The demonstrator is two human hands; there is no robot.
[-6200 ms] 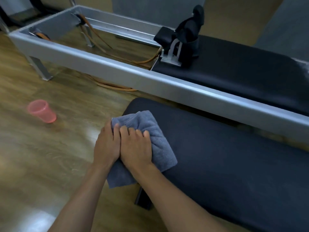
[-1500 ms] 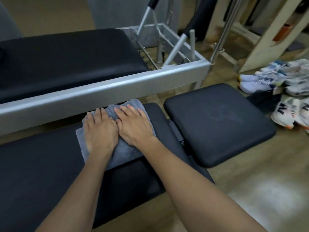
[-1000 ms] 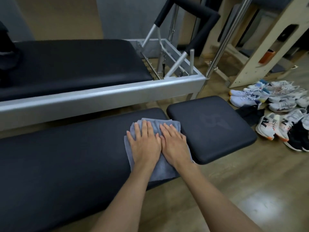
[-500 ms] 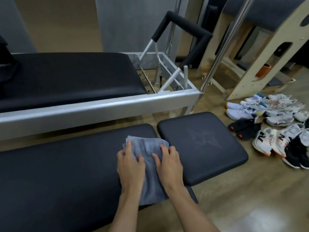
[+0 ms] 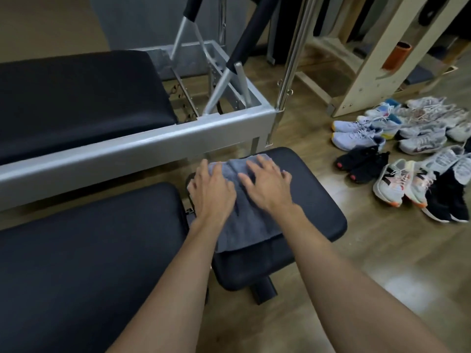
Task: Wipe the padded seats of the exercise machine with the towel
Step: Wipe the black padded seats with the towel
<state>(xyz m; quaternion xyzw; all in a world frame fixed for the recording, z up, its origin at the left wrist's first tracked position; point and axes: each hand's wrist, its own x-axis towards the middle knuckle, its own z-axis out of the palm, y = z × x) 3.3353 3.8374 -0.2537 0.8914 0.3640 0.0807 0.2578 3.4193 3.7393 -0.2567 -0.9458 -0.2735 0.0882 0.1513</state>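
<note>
Your left hand (image 5: 212,192) lies palm down on the grey towel (image 5: 244,220), fingers straight and fanned apart, the little-finger side at the towel's left edge. Your right hand (image 5: 267,187) lies just beside it, also flat, fingers spread wide, fingertips (image 5: 260,159) reaching the towel's far edge. Neither hand curls round the cloth; both press it from above. Both forearms run in from the bottom of the view, the right one crossing the near right corner. The fingers are slightly blurred.

The towel sits on the small seat pad (image 5: 313,200), covering its left part from the far rim to about the middle. The pad's right side and near strip show bare black.

Left of it, across a narrow gap with dark hardware, lies the long pad (image 5: 89,250), black, with your left forearm passing over its right end.

Beyond both pads runs a silver frame rail (image 5: 127,146), close to the small pad's far rim. Inside that frame is a black carriage pad (image 5: 76,98), and at the frame's right end a black-sleeved foot bar (image 5: 249,29) rises on metal struts. A chrome pole (image 5: 290,72) stands at the frame's corner.

To the right on the wooden floor (image 5: 382,263), a cluster of shoes (image 5: 397,154) lies well apart from the pad. Behind them stands a pale wooden frame (image 5: 377,67) with an orange cylinder (image 5: 397,56) set in it.
</note>
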